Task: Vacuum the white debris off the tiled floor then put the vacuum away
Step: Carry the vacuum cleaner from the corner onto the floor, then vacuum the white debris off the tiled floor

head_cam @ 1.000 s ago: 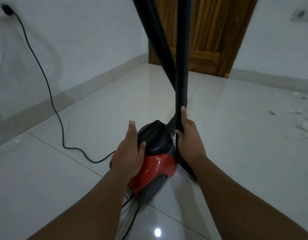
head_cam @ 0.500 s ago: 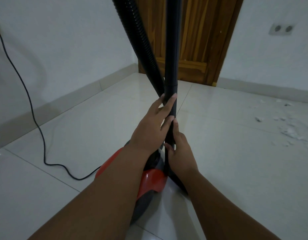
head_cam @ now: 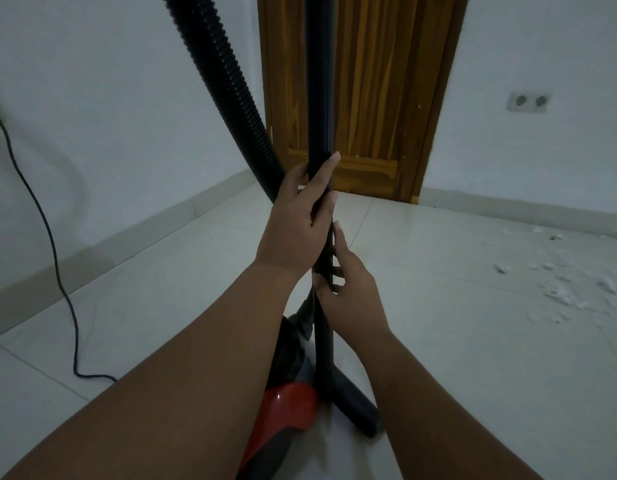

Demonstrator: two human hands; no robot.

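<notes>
Gripping smooth black wand (head_cam: 321,98): left hand (head_cam: 296,223), right hand (head_cam: 348,292), beside ribbed hose (head_cam: 227,77).

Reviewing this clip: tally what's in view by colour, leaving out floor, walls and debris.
Black: 4: hose, tube, floor nozzle, power cord
Red: 1: vacuum body
Brown: 1: door
White: 1: wall socket
Total: 7

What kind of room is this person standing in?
Probably a room in a home, nearly bare. It has a glossy tiled floor, plain white walls with a double socket, and a closed wooden door. Which room it is cannot be told.
</notes>
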